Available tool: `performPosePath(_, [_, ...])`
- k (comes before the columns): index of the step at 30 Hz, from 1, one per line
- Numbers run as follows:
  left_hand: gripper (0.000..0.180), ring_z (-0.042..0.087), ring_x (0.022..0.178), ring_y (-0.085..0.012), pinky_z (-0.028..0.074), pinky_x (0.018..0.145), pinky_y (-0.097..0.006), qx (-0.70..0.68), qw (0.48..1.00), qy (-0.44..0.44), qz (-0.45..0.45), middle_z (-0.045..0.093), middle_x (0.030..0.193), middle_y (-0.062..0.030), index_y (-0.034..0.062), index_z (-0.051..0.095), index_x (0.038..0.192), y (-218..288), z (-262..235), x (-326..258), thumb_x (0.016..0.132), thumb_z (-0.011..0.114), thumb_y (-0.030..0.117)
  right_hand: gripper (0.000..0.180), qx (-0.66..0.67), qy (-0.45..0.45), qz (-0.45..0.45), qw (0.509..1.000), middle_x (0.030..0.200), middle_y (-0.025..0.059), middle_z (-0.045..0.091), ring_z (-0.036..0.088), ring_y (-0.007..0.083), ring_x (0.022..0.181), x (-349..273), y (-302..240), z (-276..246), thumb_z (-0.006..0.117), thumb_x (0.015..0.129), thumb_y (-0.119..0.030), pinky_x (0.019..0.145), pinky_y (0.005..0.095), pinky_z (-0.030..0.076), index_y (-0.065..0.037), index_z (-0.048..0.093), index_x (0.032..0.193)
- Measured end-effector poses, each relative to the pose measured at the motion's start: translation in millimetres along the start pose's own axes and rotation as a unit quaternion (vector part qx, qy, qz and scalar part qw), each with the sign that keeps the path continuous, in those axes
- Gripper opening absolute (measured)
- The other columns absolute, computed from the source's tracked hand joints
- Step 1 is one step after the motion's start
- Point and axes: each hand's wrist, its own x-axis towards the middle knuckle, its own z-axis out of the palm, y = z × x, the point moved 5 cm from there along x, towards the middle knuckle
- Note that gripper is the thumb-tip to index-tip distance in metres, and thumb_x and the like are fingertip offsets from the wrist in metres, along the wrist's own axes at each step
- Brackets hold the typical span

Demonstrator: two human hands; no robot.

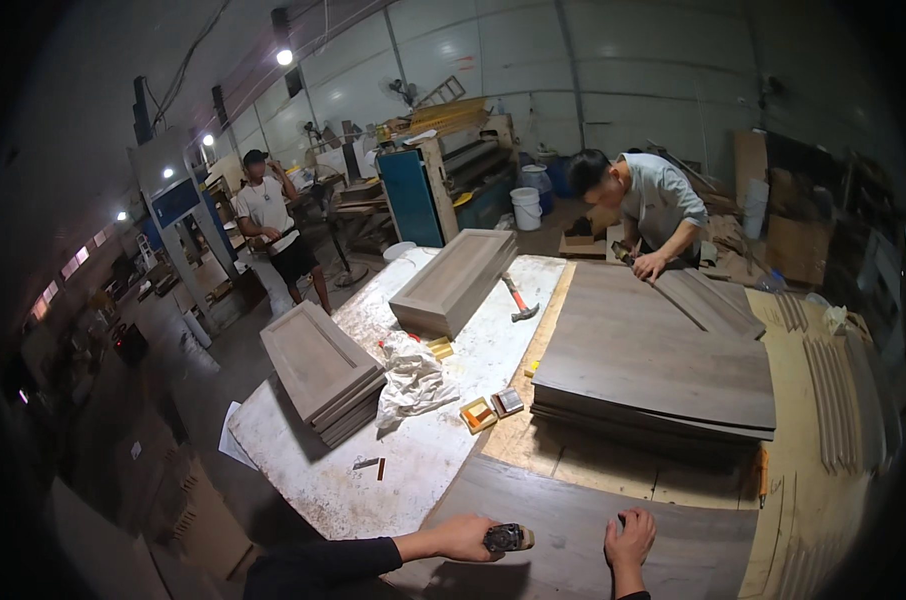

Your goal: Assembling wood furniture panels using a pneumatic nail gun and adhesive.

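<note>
My left hand (465, 538) is closed around a dark, compact hand tool with tan parts (510, 538), held over a grey-brown wood panel (583, 500) at the near edge. The tool's exact kind cannot be made out, and its lower side is hidden. To its right, my right hand (630, 537) lies on the same panel with its fingers apart and nothing in it. Just beyond my hands, a stack of large wood panels (663, 370) stands on the table. An orange-handled tool (763, 475) lies at that stack's near right corner.
On the white board (373, 500) stand two stacks of framed panels (323, 365) (458, 280), crumpled white paper (413, 375), small boxes (478, 414) and a red-handled hammer (519, 300). A co-worker (663, 205) bends over the large stack; another person (268, 215) stands far left. Wood strips (833, 400) lie right.
</note>
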Motion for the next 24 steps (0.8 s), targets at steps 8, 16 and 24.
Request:
performPosePath(8, [0.046,0.064,0.076,-0.0358,0.05,0.069,-0.04,-0.022,0.997,0.051,-0.051,0.065,0.081,-0.0183,0.0067,0.063,0.104,3,-25,-21,0.063,0.069,0.025,0.022,-0.023,-0.014,-0.02,0.999,0.1,0.0121,0.057,0.052,0.0309,0.1,12,-6,5,0.065,0.074,-0.023,0.089,0.0424,0.039,-0.008,0.062,0.091])
performPosePath(16, [0.042,0.065,0.076,-0.0312,0.05,0.07,-0.033,-0.079,0.991,0.087,-0.072,0.066,0.081,-0.0169,0.0004,0.062,0.101,-10,-57,-33,0.067,0.075,0.021,0.026,-0.039,-0.007,-0.008,0.999,0.108,0.0099,0.054,0.048,0.0283,0.108,20,-3,6,0.065,0.076,-0.023,0.096,0.0409,0.035,-0.008,0.062,0.097])
performPosePath(24, [0.036,0.063,0.075,-0.0365,0.05,0.068,-0.035,-0.02,0.995,0.052,-0.079,0.064,0.079,-0.019,0.0002,0.062,0.098,1,-47,-14,0.067,0.071,0.016,0.026,-0.029,-0.001,-0.014,0.999,0.108,0.01,0.054,0.049,0.0276,0.107,12,-1,3,0.065,0.076,-0.022,0.097,0.0414,0.034,-0.008,0.062,0.098])
